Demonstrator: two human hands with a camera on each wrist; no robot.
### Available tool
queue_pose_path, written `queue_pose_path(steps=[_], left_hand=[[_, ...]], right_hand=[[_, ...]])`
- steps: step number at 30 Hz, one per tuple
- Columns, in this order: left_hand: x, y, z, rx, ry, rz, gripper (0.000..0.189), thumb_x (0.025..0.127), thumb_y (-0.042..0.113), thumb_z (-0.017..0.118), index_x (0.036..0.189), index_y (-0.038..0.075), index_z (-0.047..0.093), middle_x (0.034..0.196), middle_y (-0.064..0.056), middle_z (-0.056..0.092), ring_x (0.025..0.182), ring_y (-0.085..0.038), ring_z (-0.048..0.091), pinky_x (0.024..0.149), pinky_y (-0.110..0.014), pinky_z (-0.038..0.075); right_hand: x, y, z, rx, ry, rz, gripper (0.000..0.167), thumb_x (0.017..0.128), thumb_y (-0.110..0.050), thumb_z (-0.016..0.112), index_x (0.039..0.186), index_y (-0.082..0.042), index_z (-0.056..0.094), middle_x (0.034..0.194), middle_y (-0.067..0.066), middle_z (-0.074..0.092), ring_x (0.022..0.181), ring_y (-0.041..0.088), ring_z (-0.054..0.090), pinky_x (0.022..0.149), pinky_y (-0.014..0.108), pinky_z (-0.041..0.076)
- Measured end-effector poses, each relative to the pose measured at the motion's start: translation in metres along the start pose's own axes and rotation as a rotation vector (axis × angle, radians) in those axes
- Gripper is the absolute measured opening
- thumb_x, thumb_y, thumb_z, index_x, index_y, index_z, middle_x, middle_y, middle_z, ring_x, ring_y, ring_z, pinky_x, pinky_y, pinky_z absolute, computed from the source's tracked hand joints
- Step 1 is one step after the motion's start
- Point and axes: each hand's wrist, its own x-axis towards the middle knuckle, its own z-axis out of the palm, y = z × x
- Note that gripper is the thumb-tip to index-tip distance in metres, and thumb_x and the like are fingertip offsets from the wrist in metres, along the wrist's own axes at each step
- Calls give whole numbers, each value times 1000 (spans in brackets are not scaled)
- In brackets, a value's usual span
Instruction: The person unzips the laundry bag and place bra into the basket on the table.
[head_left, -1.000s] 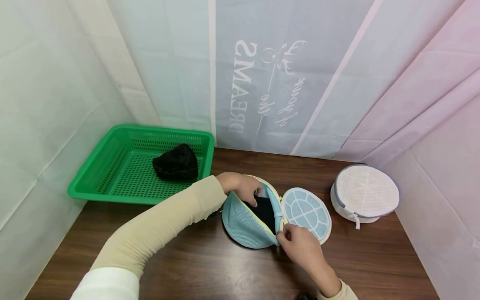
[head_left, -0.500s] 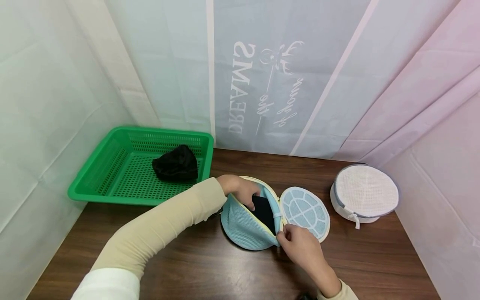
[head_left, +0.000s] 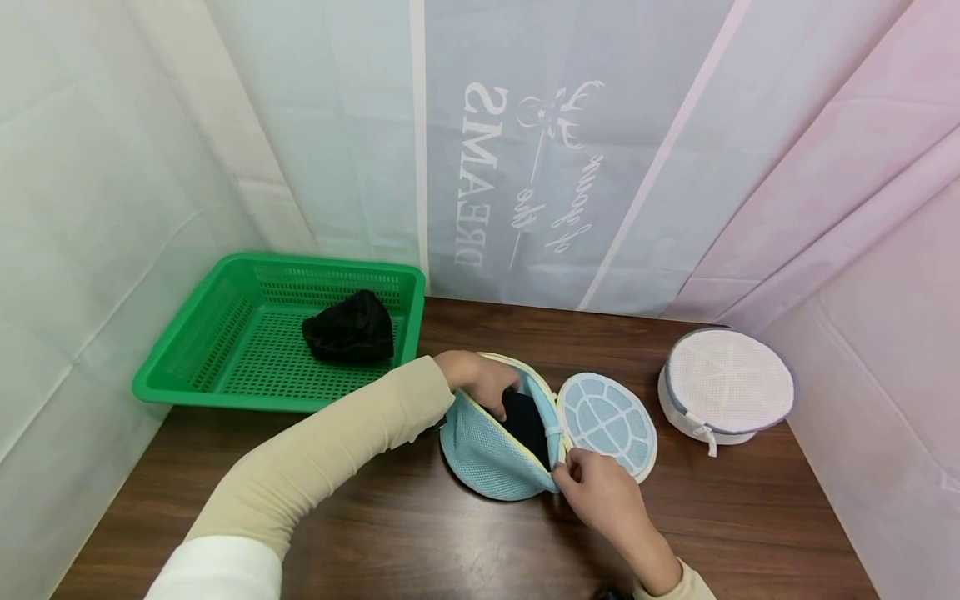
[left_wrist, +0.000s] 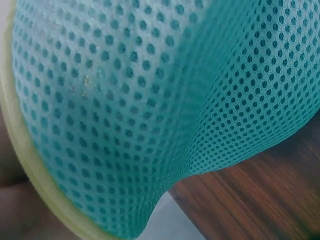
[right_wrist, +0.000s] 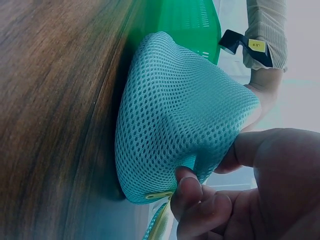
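A blue mesh laundry bag (head_left: 487, 454) with yellow trim stands on the table, its top unzipped. Its round lid (head_left: 607, 421) lies folded back to the right. Black fabric (head_left: 527, 427) shows inside the opening. My left hand (head_left: 483, 379) reaches over the rim into the bag, thumb against the black fabric; the other fingers are mostly hidden. At the near right of the rim, my right hand (head_left: 600, 487) pinches the bag's edge between thumb and fingers. The right wrist view shows this hand (right_wrist: 240, 185) at the mesh wall, while blue mesh (left_wrist: 125, 110) fills most of the left wrist view.
A green plastic basket (head_left: 142, 387) stands at the back left with a crumpled black cloth (head_left: 348, 327) in it. A round white mesh laundry bag (head_left: 731, 383), zipped, sits at the right. Curtain-like sheets (head_left: 360, 150) hang around the wooden table (head_left: 390, 533).
My left hand has shifted slightly further into the bag, and its fingertips show less than before. My right hand keeps its pinch on the edge.
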Motion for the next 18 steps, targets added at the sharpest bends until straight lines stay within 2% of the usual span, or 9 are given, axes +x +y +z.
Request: queue_pose_path(steps=[3,6,10,12,13,15,18], left_hand=[[1,0,1,29,3,6,50,101,22,66,145,5,50,145,-9,54,127,-19,54,101,-32,47],[1,0,1,34,8,12,44,100,19,68,138,5,53,137,-7,57,110,-14,56,93,-29,48],[0,-1,2,7,7,14,34,98,16,71,125,7,53,112,-2,56,88,-11,46,80,-25,41],[0,-1,3,-2,4,13,32,97,16,72,121,7,52,104,-1,52,83,-11,44,76,-25,38],[1,-2,4,-2,5,13,31,97,16,72,119,6,52,102,-2,52,83,-12,43,76,-25,37],[2,-2,4,10,13,12,34,96,16,72,123,7,53,110,-3,56,89,-12,49,80,-25,41],[4,-3,5,36,30,21,45,97,15,72,136,5,54,133,-8,58,113,-16,57,95,-26,46]], right_hand=[[0,1,1,-3,7,-3,32,90,-18,65,62,-19,50,54,-6,43,51,11,43,48,30,34],[-1,1,0,-9,7,-4,32,90,-18,65,62,-19,50,54,-6,42,50,11,42,48,30,33],[-1,1,0,-13,7,-6,31,90,-19,65,63,-19,50,54,-6,42,50,11,42,47,30,33],[-1,2,1,-12,8,-9,31,90,-18,65,63,-20,50,53,-7,42,50,11,42,47,30,33],[-1,2,0,-13,9,-10,31,90,-19,65,63,-20,50,53,-7,42,50,11,42,47,30,33],[-1,2,0,-13,9,-11,31,90,-18,65,63,-20,50,53,-7,42,50,11,42,47,30,33],[-1,2,1,-13,7,-8,31,90,-18,65,62,-20,50,53,-7,42,50,11,42,47,30,33]])
